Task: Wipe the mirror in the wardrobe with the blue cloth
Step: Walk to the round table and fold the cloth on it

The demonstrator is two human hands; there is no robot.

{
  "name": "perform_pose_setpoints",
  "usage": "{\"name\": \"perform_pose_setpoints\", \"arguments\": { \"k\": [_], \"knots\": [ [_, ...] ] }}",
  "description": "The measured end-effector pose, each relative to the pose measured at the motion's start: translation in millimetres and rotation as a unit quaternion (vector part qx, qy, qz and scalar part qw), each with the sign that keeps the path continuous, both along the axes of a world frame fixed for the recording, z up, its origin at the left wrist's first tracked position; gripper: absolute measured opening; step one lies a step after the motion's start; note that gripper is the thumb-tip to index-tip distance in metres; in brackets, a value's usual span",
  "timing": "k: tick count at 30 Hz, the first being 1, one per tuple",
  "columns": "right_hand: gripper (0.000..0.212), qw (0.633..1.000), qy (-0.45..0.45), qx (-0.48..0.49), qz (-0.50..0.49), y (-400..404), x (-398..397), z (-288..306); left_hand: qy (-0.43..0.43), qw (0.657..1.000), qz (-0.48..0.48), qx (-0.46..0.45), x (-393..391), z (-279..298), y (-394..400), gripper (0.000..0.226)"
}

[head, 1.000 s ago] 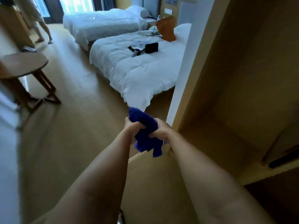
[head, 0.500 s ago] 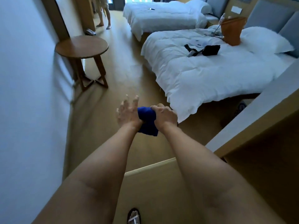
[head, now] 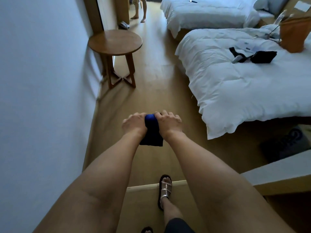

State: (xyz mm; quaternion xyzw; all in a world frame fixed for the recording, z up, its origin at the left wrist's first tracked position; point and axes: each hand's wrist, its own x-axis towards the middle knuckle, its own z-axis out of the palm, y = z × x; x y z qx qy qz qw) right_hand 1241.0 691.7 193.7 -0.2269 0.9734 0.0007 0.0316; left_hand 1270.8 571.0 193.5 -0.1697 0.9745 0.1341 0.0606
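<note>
Gripping the blue cloth (head: 152, 130) with both the left hand (head: 134, 123) and right hand (head: 169, 122), fingers clamped on it, she is probably better folding it flat at twelve o'clock before wiping.

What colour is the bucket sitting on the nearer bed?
Orange; the bucket shows at the right edge of the head view, on the white bed.

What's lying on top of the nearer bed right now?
On the nearer bed lie a black pouch with a strap, some papers and an orange bag. The duvet hides anything beneath it.
</note>
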Motion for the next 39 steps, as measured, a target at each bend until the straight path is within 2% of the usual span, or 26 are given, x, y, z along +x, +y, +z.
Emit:
{"name": "perform_pose_setpoints", "arguments": {
  "k": [13,25,30,39],
  "knots": [
    [0.044,0.999,0.006,-0.009,0.042,-27,-231,13,0.034,0.999,0.028,-0.012,-216,16,-22,0.032],
    [0.043,0.998,0.005,0.002,0.055,-57,-379,4,0.041,0.998,0.039,0.024,-361,4,-52,0.030],
    [0.044,0.998,0.012,0.010,0.060,-94,-450,1,0.056,0.996,0.051,0.054,-431,-3,-88,0.031],
    [0.043,0.998,0.011,0.018,0.065,-189,-600,10,0.051,0.995,0.058,0.055,-581,2,-182,0.029]
  ]
}}
